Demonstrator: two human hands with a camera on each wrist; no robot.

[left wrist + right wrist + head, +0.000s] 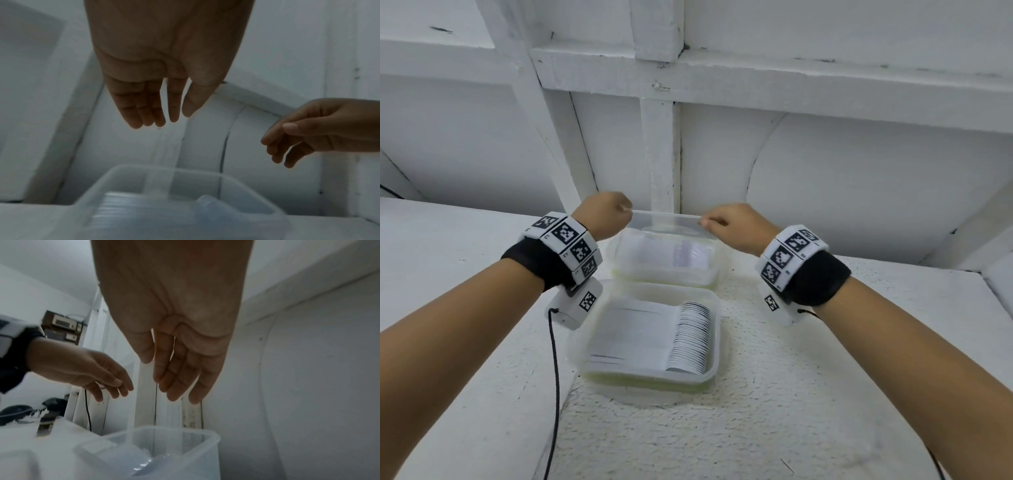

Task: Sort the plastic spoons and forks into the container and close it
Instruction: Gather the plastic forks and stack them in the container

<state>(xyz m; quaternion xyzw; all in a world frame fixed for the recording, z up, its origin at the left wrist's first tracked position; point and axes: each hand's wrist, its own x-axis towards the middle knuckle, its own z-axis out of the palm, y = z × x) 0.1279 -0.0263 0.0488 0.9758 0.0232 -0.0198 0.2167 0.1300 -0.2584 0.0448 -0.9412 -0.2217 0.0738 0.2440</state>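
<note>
Clear plastic lid (pixel 667 216) held edge-on above the far container (pixel 709 274), one end in each hand. Left hand (pixel 602 214) has the left end, right hand (pixel 736 226) the right end. Both grips look like light pinches of thumb against fingertips; the wrist views show the other fingers nearly straight and loose. Lid not yet seated.

Two clear containers on the white table (pixel 756 411), touching, one behind the other. Near container (pixel 717 342) lies open with white spoons (pixel 690 337) stacked in a tight row, bowls to the right. Far container holds something pale; too blurred to call forks.

Risks, as judged:
- Thin lid, slight grip: it could flex or slip from a fingertip on the way down.
- Lowered crooked, one corner may ride the rim and fail to snap.
- If any piece sits proud in the far container, the lid will rock on it.
- Near container has no lid in view.
</note>
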